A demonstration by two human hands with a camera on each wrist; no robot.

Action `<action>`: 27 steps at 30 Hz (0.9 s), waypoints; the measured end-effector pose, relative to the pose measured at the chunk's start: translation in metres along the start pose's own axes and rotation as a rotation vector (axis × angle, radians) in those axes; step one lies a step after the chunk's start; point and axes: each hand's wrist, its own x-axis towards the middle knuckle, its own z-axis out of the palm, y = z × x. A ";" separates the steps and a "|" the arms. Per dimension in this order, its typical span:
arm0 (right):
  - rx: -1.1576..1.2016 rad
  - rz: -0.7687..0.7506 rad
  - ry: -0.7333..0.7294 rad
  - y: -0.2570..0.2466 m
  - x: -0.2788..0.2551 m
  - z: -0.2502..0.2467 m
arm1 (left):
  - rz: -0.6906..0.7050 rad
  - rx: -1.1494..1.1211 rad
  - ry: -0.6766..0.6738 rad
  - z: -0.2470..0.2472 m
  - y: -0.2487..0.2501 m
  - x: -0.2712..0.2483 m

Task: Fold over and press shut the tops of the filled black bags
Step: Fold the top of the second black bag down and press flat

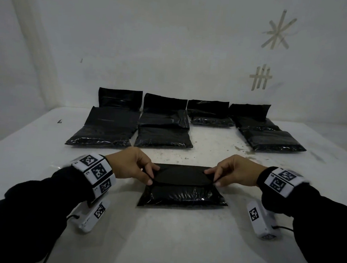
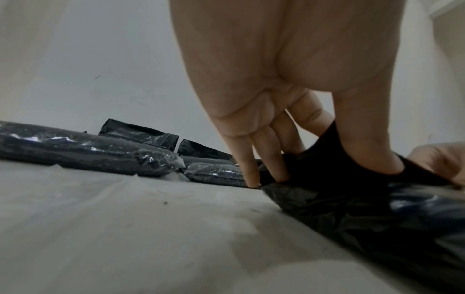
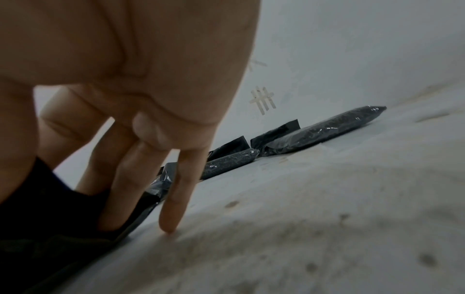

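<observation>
At lower centre of the head view, on the white tabletop (image 1: 181,245), lay the filled glossy black plastic bag (image 1: 181,195). Left hand (image 1: 129,165) & right hand (image 1: 235,172) each pinched a corner of its top flap (image 1: 181,174), folded partway over. Risk: an uneven pull could skew the crease, leaving the top gaping.

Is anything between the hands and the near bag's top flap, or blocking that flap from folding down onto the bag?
Nothing visible. The left hand and right hand already pinch the flap at its two ends, over the near bag.
</observation>
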 end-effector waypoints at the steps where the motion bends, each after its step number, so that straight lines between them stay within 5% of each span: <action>1: -0.027 0.004 -0.001 -0.001 0.000 0.000 | -0.002 0.043 0.003 0.001 0.001 -0.001; 15: -0.334 -0.002 0.094 -0.007 0.014 0.007 | -0.009 0.373 0.026 0.000 0.013 0.010; 27: -0.437 -0.029 0.147 -0.014 0.022 0.000 | 0.041 0.594 0.199 0.001 0.010 0.011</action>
